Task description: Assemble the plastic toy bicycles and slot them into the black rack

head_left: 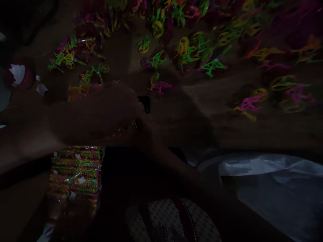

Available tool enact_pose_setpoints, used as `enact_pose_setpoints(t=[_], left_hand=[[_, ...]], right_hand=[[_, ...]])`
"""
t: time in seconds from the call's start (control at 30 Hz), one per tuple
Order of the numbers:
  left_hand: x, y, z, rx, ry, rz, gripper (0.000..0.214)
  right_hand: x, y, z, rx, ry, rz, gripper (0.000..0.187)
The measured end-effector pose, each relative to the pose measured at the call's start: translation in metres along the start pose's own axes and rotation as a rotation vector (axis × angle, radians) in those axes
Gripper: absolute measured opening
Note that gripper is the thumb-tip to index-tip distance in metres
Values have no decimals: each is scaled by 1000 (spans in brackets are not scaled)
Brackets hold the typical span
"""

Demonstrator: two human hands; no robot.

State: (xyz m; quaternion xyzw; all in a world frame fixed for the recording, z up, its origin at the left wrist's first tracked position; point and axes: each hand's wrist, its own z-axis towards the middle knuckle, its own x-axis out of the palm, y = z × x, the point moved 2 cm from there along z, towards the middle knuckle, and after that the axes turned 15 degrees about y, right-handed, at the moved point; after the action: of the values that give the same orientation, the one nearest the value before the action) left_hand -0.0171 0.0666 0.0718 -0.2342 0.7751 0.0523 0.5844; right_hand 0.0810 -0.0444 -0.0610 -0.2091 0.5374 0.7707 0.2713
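In the dim head view my left hand (123, 106) reaches in from the left, back upward, its fingers closed. My right hand (148, 129) comes up from below and meets it at the table's front edge, also closed. A small black angular object (144, 103) sticks out just above where they meet; its kind is unclear. A sliver of bright green (135, 123) shows between the hands. What each hand holds is hidden by fingers and shadow. Just beyond them lie small plastic toy bicycles, the nearest a pink and yellow toy bicycle (162, 86).
Many neon toy bicycles (212, 66) cover the far side of the wooden table (202, 101). A red round container (20, 75) with white paper stands left. Below hang clear packs of colourful pieces (75, 171). A whitish plastic sheet (282, 195) is at lower right.
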Motion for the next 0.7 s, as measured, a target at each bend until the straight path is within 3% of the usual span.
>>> enact_pose_setpoints(t=[0.03, 0.1, 0.23, 0.3, 0.53, 0.63, 0.7], left_hand=[[-2, -10, 1, 171, 196, 122, 24], [-8, -23, 6, 186, 358, 290, 15], [-11, -28, 13, 74, 406, 334, 19], [-5, -22, 11, 95, 341, 270, 26], [38, -5, -7, 200, -99, 98, 49], [43, -7, -8, 227, -141, 60, 64], [41, -9, -6, 185, -99, 37, 61]], right_hand=[[0, 0, 0, 3, 5, -5, 12], [1, -1, 0, 13, 13, -6, 12], [-2, -4, -1, 36, 44, 32, 8], [-4, -6, -1, 58, 48, 61, 8], [-3, -10, -7, 65, -29, 23, 23], [-5, -7, -10, 60, -13, 21, 14], [-7, -5, -10, 86, 22, 37, 6]])
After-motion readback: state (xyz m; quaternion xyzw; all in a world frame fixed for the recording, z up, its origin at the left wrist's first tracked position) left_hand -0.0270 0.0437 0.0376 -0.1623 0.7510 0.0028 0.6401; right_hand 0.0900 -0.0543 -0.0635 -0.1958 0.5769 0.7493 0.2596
